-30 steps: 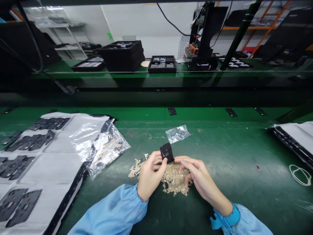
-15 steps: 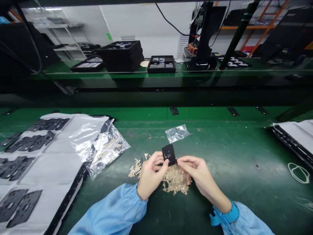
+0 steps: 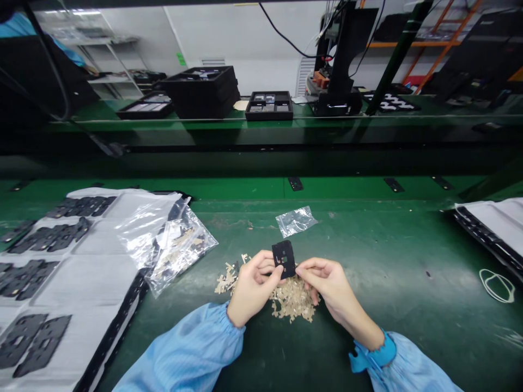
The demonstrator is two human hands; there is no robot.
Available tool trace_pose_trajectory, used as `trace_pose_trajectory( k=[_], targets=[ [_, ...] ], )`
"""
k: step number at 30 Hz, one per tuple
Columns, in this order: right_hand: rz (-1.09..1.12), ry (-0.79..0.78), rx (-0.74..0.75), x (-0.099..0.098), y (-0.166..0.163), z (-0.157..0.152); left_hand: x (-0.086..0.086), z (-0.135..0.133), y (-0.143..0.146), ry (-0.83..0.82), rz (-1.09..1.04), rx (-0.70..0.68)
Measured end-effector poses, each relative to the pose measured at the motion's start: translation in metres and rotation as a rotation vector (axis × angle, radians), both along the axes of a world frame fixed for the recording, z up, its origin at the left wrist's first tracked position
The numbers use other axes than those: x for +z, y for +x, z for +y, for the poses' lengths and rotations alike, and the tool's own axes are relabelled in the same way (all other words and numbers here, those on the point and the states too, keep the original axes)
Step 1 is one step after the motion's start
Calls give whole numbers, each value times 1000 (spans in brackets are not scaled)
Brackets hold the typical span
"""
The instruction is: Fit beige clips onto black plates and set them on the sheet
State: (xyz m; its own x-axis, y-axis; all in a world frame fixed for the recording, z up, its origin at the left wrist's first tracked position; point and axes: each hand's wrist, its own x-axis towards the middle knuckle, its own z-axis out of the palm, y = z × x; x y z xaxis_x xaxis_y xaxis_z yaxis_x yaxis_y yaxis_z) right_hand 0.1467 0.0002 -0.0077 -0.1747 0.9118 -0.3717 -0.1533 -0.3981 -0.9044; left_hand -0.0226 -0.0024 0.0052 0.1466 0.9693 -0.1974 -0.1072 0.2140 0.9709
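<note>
1. The left hand [image 3: 254, 284] is holding a black plate [image 3: 283, 259] at a slight tilt, its thumb pressing the near face and its fingers closing behind the lower left edge.
2. The right hand [image 3: 327, 279] is bunching its thumb and forefinger together at the plate's lower right corner, its other fingers curling loosely below; I cannot tell whether a tiny part is sitting between the tips.
3. The plate is standing out between both hands, over the far side of a pile [image 3: 292, 305] of tan bits.
4. The pile is lying on the green table [image 3: 388, 239]; a smaller heap [image 3: 226, 280] is lying left of it, partly hiding behind the left hand.
5. A small clear bag [image 3: 296, 221] is lying beyond the plate.
6. A big bag [image 3: 186, 247] is resting over the right edge of the left tray [image 3: 96, 277], tan bits showing inside.
7. That tray is bearing groups of black plates on its white lining.
8. A pale band [image 3: 497, 285] is lying far right, near the right tray [image 3: 496, 211].
</note>
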Motion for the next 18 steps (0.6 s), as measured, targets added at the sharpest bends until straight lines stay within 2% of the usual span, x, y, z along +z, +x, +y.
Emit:
trace_pose_trajectory(
  k=[10, 18],
  targets=[
    [89, -66, 62, 7, 3, 2, 7, 5, -5, -136, -93, -21],
    [460, -290, 226, 4, 6, 1, 5, 0, -6, -154, -223, -77]
  ],
)
